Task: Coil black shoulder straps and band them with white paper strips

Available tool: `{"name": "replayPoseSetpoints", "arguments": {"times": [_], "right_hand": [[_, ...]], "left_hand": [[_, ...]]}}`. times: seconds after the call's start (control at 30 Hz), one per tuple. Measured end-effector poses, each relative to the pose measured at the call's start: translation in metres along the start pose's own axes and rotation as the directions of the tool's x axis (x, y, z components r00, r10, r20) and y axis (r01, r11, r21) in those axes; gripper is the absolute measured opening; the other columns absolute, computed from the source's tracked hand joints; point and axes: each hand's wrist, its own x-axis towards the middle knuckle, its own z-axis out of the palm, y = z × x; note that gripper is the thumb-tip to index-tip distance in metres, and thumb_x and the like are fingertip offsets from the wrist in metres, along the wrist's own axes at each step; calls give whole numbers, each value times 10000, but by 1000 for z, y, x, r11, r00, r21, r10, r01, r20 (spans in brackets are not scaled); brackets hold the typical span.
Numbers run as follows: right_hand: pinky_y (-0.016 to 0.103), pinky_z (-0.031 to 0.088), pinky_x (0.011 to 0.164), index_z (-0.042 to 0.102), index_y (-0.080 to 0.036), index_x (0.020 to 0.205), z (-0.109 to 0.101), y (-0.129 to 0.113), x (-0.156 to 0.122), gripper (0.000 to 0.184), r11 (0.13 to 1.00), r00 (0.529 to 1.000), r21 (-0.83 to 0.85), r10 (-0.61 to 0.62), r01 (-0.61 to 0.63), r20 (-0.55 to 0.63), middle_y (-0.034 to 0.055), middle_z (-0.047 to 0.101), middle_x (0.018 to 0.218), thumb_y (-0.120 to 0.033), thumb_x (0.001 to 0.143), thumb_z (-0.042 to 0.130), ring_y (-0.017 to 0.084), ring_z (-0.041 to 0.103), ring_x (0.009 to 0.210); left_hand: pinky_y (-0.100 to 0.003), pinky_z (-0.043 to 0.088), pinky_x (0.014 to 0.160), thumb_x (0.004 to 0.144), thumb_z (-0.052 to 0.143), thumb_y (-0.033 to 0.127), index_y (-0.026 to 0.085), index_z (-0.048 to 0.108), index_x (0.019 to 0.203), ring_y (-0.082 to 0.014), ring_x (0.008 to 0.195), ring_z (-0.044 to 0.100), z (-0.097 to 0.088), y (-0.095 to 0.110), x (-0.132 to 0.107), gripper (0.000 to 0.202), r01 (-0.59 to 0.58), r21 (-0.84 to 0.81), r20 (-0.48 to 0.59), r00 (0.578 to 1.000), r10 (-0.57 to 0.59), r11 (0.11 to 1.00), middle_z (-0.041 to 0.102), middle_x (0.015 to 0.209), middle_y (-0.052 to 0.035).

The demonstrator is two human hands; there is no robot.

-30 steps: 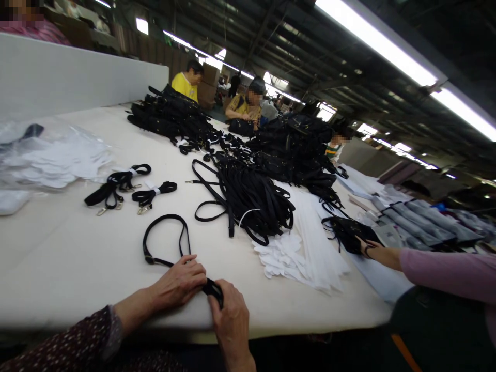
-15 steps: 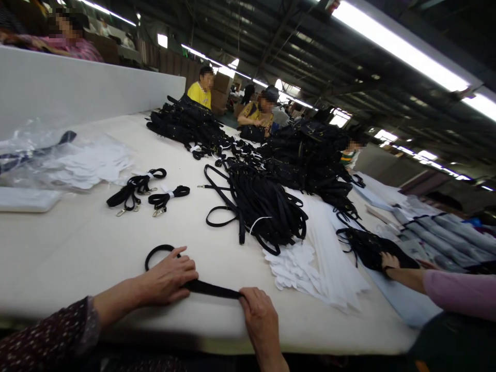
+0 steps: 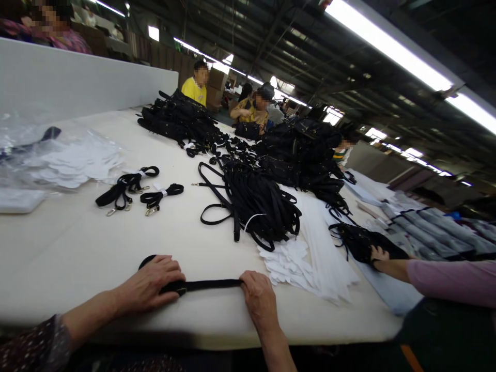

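A black strap [image 3: 213, 284] is stretched nearly level between my two hands at the table's near side. My left hand [image 3: 157, 281] lies over the strap's looped part and grips it against the table. A bit of the loop shows beyond its knuckles, and a buckle-like piece by its fingertips; the rest is hidden under the palm. The strap's right end is pinched between the thumb and fingers of my right hand [image 3: 259, 297]. Farther off lie two tied black strap bundles with metal clips, a left bundle [image 3: 124, 188] and a right bundle [image 3: 163, 194].
A heap of loose black straps [image 3: 256, 206] lies mid-table, with white paper tags [image 3: 287, 261] beside it. Black bags [image 3: 302, 150] are piled behind. At left are more white tags [image 3: 73, 160] and clear plastic. A co-worker's hand [image 3: 380, 254] touches a black bag at right.
My left hand has slid left and covers most of the loop that showed before. The strap between my hands has gone from slanted to nearly level. The whole view has shifted slightly.
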Motion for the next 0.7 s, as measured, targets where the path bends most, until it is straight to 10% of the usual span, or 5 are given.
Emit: {"name": "replayPoseSetpoints", "arguments": {"times": [0.4,0.7], "right_hand": [[336,439,949,639,-231,1145,-13,-20,-15,264,978,980,153,157,-138,-121,60,694,1156,-167,898,571,218,620,1101],[304,404,533,658,-235,623,-10,-65,2,488,905,899,-71,425,-419,105,93,712,627,-621,899,544,238,674,573]], "left_hand": [[-403,357,941,947,563,254,271,633,1065,-205,919,598,31,13,-3,138,70,70,-161,985,-58,995,646,964,-4],[-371,367,849,974,529,259,260,622,1085,-200,882,570,34,15,-6,144,0,64,-138,990,9,998,619,940,-6]]}}
